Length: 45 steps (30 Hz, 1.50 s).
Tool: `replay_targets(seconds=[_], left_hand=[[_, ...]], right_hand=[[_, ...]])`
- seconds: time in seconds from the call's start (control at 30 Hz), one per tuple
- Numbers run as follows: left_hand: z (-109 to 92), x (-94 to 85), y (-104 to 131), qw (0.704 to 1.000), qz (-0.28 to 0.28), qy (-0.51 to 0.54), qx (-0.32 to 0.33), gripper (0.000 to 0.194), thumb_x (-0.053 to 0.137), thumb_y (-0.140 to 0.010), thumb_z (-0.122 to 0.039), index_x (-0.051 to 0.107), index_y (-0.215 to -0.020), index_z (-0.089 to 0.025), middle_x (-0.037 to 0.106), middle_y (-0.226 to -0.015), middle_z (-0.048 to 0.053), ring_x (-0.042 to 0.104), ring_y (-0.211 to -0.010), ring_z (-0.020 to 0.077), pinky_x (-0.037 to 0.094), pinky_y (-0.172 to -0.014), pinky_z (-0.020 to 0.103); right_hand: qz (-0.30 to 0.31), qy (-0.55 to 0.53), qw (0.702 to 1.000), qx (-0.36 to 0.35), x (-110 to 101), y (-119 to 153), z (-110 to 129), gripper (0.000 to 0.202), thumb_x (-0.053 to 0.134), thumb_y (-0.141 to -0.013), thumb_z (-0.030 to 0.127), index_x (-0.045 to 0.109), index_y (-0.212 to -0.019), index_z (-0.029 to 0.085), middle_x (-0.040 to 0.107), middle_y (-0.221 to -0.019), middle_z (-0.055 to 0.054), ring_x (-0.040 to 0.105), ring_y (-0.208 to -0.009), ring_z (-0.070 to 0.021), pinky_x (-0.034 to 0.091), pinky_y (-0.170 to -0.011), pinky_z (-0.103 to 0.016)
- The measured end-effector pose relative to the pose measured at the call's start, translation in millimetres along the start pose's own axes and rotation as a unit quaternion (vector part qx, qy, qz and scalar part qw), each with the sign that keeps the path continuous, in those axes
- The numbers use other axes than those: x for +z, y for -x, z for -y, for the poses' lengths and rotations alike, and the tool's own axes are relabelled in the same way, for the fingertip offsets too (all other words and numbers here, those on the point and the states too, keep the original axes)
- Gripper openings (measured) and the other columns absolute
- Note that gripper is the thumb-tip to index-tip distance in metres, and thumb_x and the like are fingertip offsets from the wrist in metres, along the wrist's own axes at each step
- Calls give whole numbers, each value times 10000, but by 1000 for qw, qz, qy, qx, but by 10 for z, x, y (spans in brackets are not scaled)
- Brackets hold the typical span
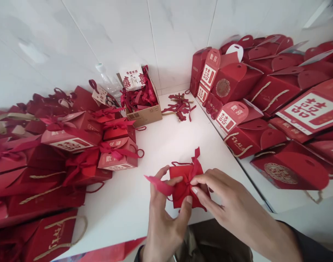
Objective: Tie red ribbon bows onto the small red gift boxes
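Observation:
A small square red box [179, 174] lies on the white table near its front edge, with a red ribbon [195, 165] gathered at the middle of its top. My left hand [167, 214] is at the box's left side, its fingers bent over the top and its thumb by the knot; one pink-red ribbon end [161, 185] crosses over these fingers. From the right, my right hand [223, 196] pinches the ribbon at the knot between thumb and forefinger. A dark red cord loop shows at the box's far edge.
Stacked red gift boxes [80, 163] fill the left side, and more boxes [237, 83] stand on the right. Behind are a cardboard box [148, 115] of red ribbons, a clear plastic bottle [110, 82] and loose dark red cords [179, 106], near the tiled wall [122, 32].

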<state>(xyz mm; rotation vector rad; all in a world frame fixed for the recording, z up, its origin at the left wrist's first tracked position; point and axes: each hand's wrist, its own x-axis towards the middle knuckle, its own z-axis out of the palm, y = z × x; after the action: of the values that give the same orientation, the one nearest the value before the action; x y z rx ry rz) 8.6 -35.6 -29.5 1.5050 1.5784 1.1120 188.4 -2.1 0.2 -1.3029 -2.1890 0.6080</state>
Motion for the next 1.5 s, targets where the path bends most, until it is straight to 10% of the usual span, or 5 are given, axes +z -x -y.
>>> replay_targets(seconds=[0.4, 1.33, 1.5], left_hand=[[82, 108, -32, 998, -51, -9, 27, 89, 684, -954, -211, 748, -985, -265, 591, -1384, 105, 694, -1181, 269, 626, -744, 307], [-10, 137, 25, 998, -66, 8, 1, 70, 678, -957, -275, 706, -896, -253, 641, -1391, 85, 598, -1363, 297, 573, -973, 407], [16, 104, 10, 998, -61, 6, 7, 71, 666, -960, -259, 706, -901, -258, 660, -1365, 84, 611, -1353, 291, 601, -903, 370]], right_hand=[[-24, 96, 994, -35, 109, -56, -1, 167, 424, -1077, 158, 541, -971, 211, 608, -814, -29, 634, -702, -229, 476, -614, -374], [-27, 12, 999, 18, 104, 100, -12, 149, 372, -1088, 169, 433, -975, 245, 526, -871, -16, 578, -754, -203, 499, -664, -378], [-37, -3, 998, 57, 145, 133, -68, 217, 388, -1113, 244, 472, -1311, 268, 615, -1076, -63, 666, -958, -242, 549, -823, -448]])
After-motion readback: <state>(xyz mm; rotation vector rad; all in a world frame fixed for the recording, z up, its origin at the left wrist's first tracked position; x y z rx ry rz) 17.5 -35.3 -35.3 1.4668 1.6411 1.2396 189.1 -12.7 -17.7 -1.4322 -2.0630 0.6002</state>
